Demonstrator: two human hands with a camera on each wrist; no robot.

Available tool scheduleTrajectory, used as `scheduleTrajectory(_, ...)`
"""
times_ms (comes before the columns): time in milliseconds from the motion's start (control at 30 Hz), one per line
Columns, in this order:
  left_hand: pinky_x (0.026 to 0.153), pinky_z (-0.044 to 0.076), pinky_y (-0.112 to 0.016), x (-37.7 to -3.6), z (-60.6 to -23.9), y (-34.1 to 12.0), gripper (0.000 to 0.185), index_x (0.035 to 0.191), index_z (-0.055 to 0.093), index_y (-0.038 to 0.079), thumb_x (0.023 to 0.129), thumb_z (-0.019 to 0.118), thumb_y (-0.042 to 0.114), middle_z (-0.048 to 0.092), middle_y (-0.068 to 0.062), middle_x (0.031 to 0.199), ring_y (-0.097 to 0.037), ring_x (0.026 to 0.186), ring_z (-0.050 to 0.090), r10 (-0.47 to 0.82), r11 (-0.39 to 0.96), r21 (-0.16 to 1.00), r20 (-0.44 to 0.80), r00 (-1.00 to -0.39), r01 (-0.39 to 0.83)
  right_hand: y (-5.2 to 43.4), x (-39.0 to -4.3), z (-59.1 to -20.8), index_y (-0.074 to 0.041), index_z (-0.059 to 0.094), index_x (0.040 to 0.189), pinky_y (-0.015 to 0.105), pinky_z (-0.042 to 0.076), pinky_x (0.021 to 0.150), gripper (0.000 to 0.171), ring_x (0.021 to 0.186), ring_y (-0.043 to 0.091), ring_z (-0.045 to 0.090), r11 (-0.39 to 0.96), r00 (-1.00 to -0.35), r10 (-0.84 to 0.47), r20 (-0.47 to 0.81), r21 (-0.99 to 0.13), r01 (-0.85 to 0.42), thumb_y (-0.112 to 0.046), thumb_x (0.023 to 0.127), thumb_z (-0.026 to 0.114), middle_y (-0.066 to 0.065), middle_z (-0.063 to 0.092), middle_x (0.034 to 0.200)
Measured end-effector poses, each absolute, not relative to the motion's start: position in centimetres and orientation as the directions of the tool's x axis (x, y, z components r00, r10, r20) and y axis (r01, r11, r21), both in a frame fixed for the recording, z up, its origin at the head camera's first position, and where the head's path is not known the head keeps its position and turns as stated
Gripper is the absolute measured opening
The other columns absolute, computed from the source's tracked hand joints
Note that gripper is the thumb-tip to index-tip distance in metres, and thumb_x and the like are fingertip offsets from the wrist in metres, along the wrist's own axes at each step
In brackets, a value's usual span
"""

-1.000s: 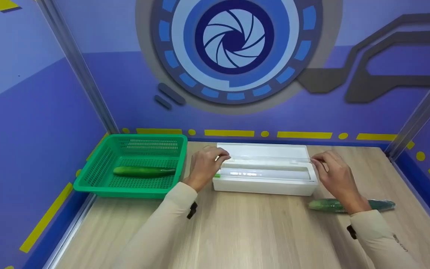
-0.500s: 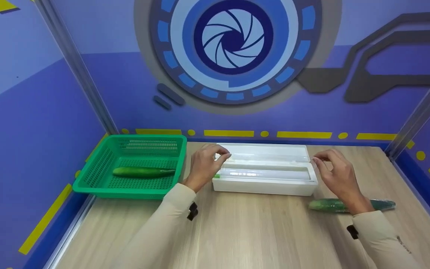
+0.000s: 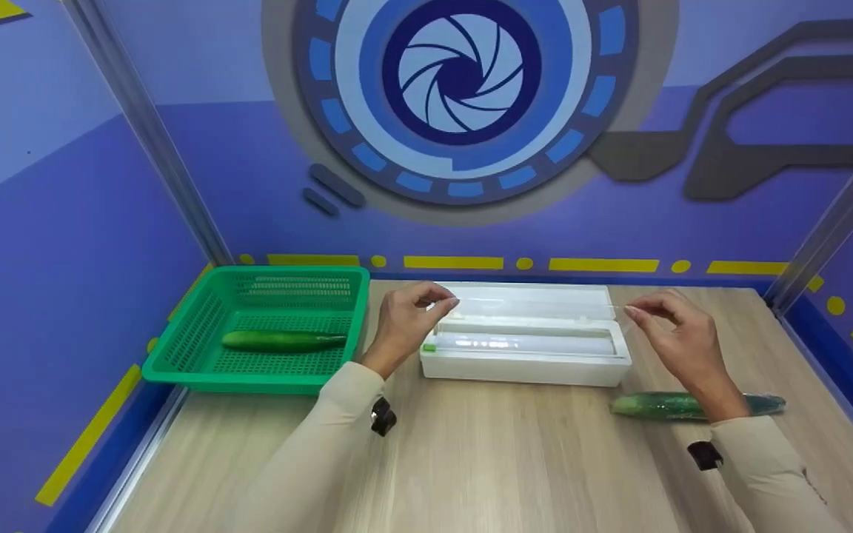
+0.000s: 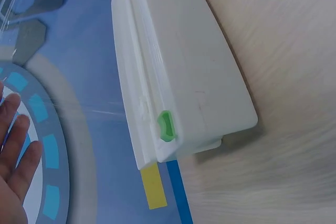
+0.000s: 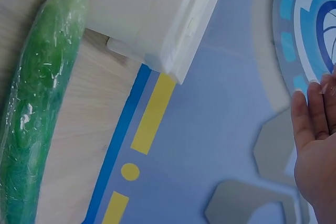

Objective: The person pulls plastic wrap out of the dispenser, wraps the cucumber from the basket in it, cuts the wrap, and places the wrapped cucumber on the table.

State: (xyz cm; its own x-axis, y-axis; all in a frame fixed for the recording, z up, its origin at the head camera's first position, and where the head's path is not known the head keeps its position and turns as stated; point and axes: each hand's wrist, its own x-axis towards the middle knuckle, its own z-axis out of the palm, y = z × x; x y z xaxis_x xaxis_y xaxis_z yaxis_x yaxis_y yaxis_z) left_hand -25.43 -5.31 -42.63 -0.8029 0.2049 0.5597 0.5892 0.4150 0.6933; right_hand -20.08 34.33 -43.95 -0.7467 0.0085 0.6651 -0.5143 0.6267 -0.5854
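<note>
Pinching at both ends: your left hand (image 3: pixel 404 320) and right hand (image 3: pixel 674 337) each nip a corner of the clear film sheet (image 3: pixel 537 305), stretched just above the open white dispenser box (image 3: pixel 526 363). Box sits at table centre, toward 12 o'clock from you, its roll (image 3: pixel 523 343) lying inside and a small green tab (image 4: pixel 166 126) at its left end. No brand, label or readable writing shows on box, roll or basket. Count: two cucumbers. One bare cucumber (image 3: pixel 282 340) lies in the green basket (image 3: pixel 197 326) at 10 o'clock; one wrapped cucumber (image 3: pixel 656 405) lies on the wooden table (image 3: pixel 515 459) at 3 o'clock, under your right wrist. One basket, one box.
</note>
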Motion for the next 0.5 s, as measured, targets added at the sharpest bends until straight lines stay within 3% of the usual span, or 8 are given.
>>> scheduleTrajectory(200, 0.079, 0.06, -0.029, -25.3, -42.0, -5.3, 0.008, 0.099, 0.081, 0.008, 0.096, 0.081, 0.016, 0.079, 0.001, 0.092, -0.013, 0.081, 0.073, 0.204, 0.379, 0.704, 0.57, -0.796, 0.601, 34.3, -20.0, -43.3, 0.001, 0.077, 0.101, 0.012, 0.049, 0.087, 0.013, 0.094, -0.001, 0.064, 0.624, -0.731, 0.019, 0.682, -0.579, -0.525, 0.007, 0.09, 0.081, 0.007, 0.072, 0.097)
scheduleTrajectory(500, 0.072, 0.06, -0.028, -25.1, -41.3, -5.4, 0.009, 0.097, 0.081, 0.005, 0.096, 0.081, 0.014, 0.079, -0.002, 0.092, -0.012, 0.076, 0.072, 0.226, 0.335, 0.682, 0.612, -0.758, 0.65, 34.2, -19.7, -42.3, -0.001, 0.078, 0.101, 0.009, 0.047, 0.085, 0.011, 0.091, -0.002, 0.063, 0.646, -0.714, 0.033, 0.7, -0.56, -0.519, 0.005, 0.091, 0.08, 0.005, 0.072, 0.095)
